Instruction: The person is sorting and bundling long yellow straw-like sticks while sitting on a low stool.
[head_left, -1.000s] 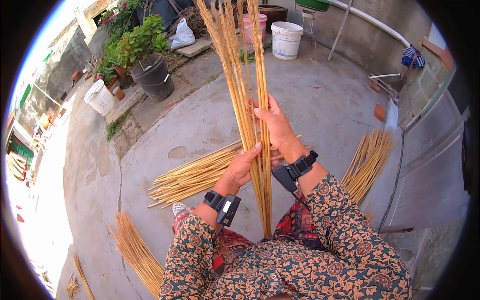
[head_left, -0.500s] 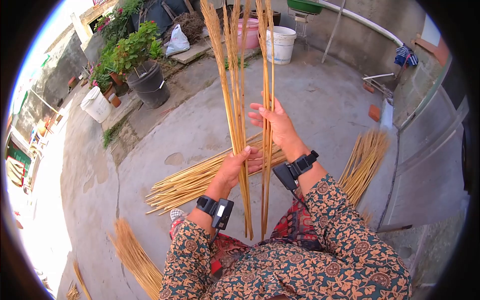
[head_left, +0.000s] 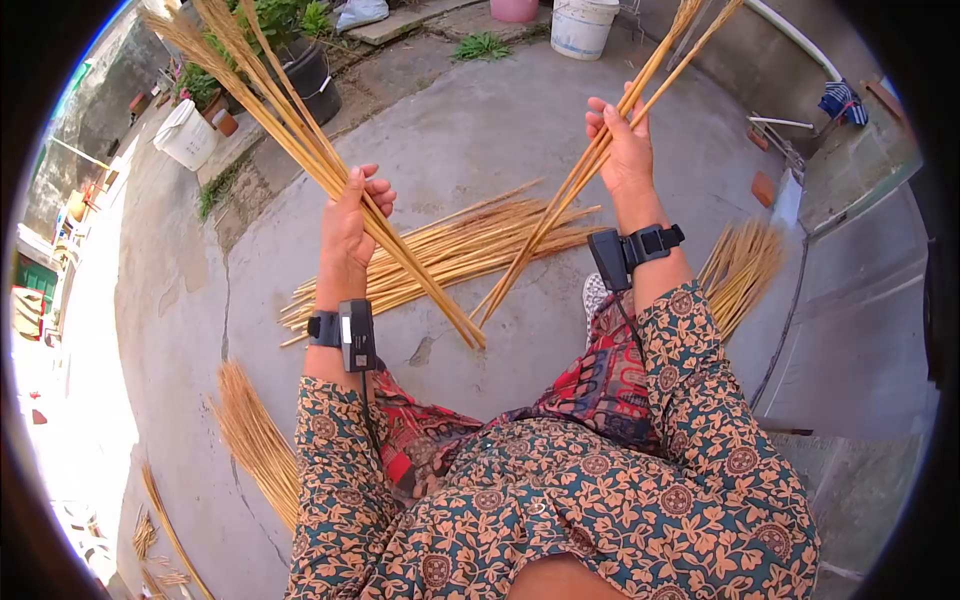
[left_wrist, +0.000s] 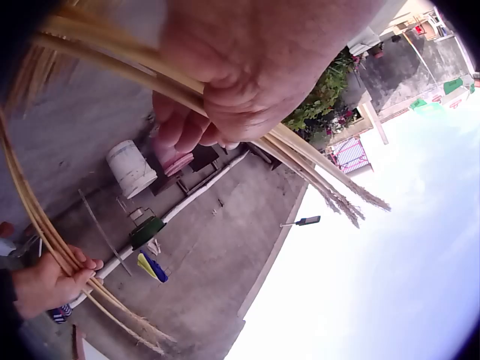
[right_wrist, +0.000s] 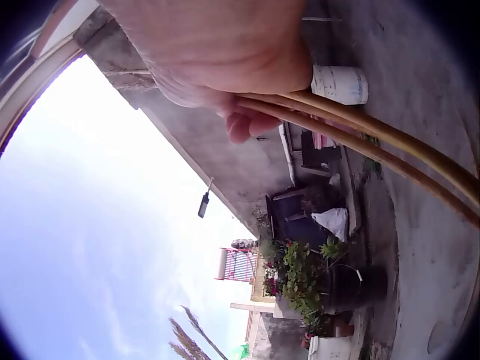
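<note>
In the head view my left hand (head_left: 350, 222) grips a small bundle of tan stalks (head_left: 416, 270), thumb across them, their feathery heads leaning up and left. My right hand (head_left: 628, 150) pinches a thinner bundle (head_left: 560, 205) whose heads lean up and right. The lower ends of both bundles come close together in front of the lap; whether they touch I cannot tell. Behind them a pile of loose stalks (head_left: 400, 262) lies on the concrete. The left wrist view shows the left hand (left_wrist: 247, 75) around its stalks, and in the right wrist view the right hand (right_wrist: 225, 56) holds its own.
More stalk bundles lie on the ground at the left (head_left: 258, 440) and right (head_left: 740, 275). White buckets (head_left: 583, 28) (head_left: 187, 137), a black plant pot (head_left: 310, 85) and a red brick (head_left: 763, 188) stand or lie around the concrete yard (head_left: 400, 150). A grey panel (head_left: 850, 320) borders the right.
The single bundle has been parted into two. My left hand has moved left and up with one part, my right hand right and up with the other, and both parts now lean outward.
</note>
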